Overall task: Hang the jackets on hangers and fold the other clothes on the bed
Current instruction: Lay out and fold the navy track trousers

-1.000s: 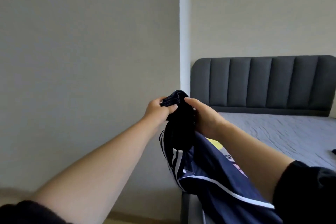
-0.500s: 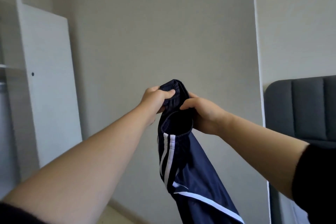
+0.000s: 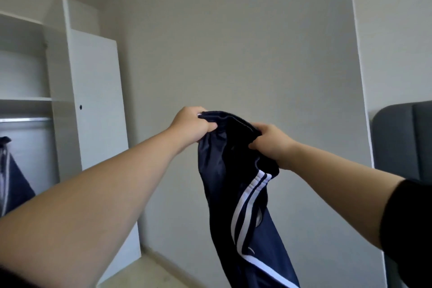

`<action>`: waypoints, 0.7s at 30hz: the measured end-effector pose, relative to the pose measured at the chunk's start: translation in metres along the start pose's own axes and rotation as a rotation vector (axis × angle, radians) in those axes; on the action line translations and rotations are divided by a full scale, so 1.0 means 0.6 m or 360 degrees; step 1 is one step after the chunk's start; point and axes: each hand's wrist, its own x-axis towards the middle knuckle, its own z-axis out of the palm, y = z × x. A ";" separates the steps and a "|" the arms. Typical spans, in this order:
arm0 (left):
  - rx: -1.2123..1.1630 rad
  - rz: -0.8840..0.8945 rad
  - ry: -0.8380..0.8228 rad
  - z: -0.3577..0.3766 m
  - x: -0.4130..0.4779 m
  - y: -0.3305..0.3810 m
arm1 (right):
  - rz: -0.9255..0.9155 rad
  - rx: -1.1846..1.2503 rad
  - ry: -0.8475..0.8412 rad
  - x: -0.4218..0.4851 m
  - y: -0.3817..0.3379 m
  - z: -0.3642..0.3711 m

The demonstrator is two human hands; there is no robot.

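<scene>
A navy garment with white stripes (image 3: 243, 206) hangs in the air in front of me, its dark ribbed edge held up between both hands. My left hand (image 3: 192, 126) grips the left end of that edge. My right hand (image 3: 271, 145) grips the right end, fingers curled into the fabric. The cloth drops down and to the right, out of the bottom of the view. The grey padded headboard (image 3: 406, 142) of the bed shows at the far right; the mattress is out of view.
An open white wardrobe (image 3: 93, 105) stands at the left, with a shelf and a metal rail (image 3: 24, 120). A dark blue garment (image 3: 14, 180) hangs under the rail. A plain wall fills the middle, pale floor below.
The view has swung left, away from the bed towards the wardrobe. My hands have moved apart along the garment's edge, spreading it.
</scene>
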 end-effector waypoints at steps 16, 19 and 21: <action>0.0843 -0.0098 0.0584 0.032 0.004 -0.091 | 0.0714 -0.1769 -0.0134 0.002 0.059 -0.051; 0.0669 -0.0191 0.0755 0.012 0.009 -0.099 | 0.0628 -0.1282 0.0034 0.024 0.039 -0.030; 0.0538 -0.0266 0.0861 -0.007 0.012 -0.103 | 0.0442 -0.1104 0.0277 0.038 0.027 -0.021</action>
